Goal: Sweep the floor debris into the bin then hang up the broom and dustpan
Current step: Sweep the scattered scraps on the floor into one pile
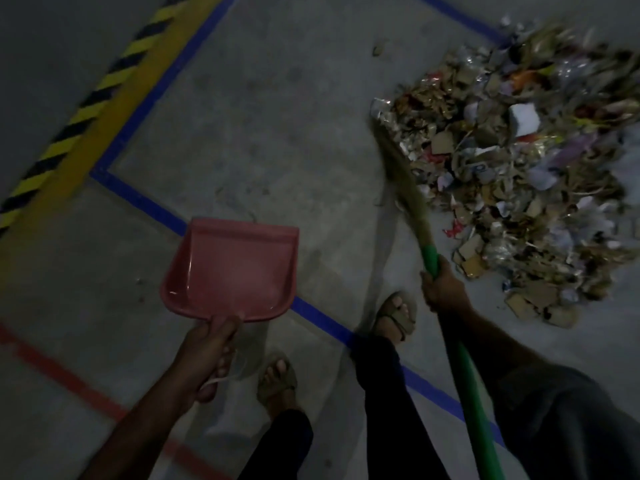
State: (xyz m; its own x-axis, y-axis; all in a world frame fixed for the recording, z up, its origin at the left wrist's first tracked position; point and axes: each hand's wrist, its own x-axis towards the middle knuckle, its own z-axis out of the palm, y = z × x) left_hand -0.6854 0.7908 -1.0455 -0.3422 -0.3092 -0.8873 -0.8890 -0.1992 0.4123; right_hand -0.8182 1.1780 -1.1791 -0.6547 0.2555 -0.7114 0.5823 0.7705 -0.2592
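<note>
Gripping dustpan (230,268) (unlabelled), left hand (204,355); right hand (443,292) grips broom (412,209).

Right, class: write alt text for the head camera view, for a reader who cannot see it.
A person's right hand grips a green-handled broom at the edge of a debris pile, while the left hand holds an empty pink dustpan above the taped concrete floor.

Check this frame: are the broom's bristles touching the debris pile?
Touching. In the head view the broom's bristles lie against the left edge of the debris pile, overlapping the scraps there with no floor showing between them.
</note>
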